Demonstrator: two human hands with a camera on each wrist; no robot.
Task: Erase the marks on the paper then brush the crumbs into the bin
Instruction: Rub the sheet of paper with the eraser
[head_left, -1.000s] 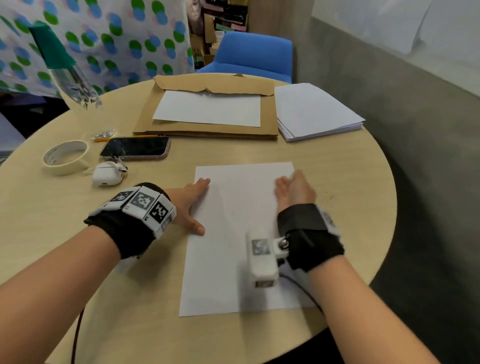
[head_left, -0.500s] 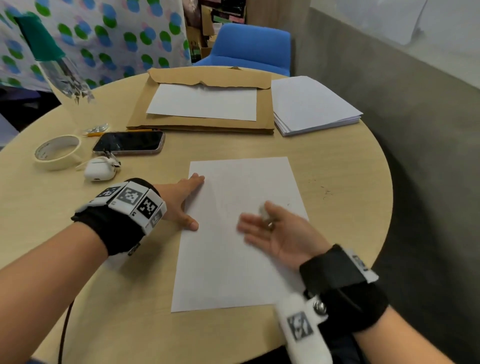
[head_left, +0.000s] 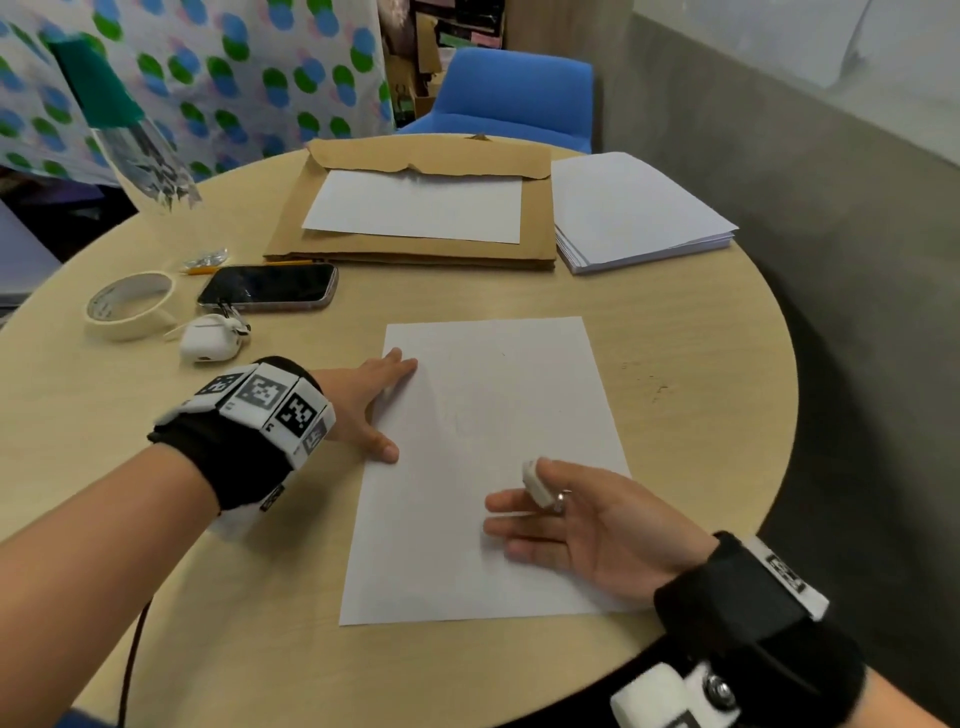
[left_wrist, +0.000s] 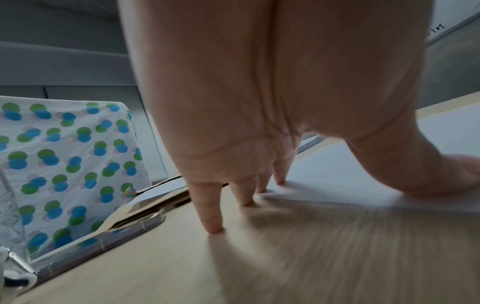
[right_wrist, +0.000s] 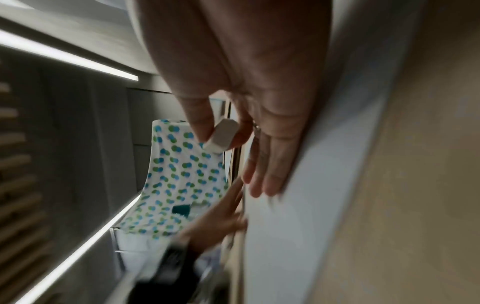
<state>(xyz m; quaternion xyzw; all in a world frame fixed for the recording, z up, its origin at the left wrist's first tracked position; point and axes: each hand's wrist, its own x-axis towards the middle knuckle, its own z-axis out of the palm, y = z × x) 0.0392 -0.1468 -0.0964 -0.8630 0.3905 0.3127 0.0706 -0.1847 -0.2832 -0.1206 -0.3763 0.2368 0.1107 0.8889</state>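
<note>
a round wooden table seen from above, with a person's two forearms reaching in from the near edge. at the far left sits a roll of masking tape, and just right of it a small white earbud case and a dark phone lying face up. the left hand lies flat with straight fingers and holds nothing: its thumb and index fingertip press on the left edge of the paper, while the outer fingers rest on the bare table beside it. the paper is a white sheet lying flat in the middle of the table, lengthwise toward the person; only very faint traces show on it. behind it lie a brown envelope with another white sheet on top, and a stack of white paper to its right. the right hand is over the sheet's lower right part, turned on its side, thumb and index finger pinching a small white eraser, the other fingers stretched out straight, low over the sheet.
</note>
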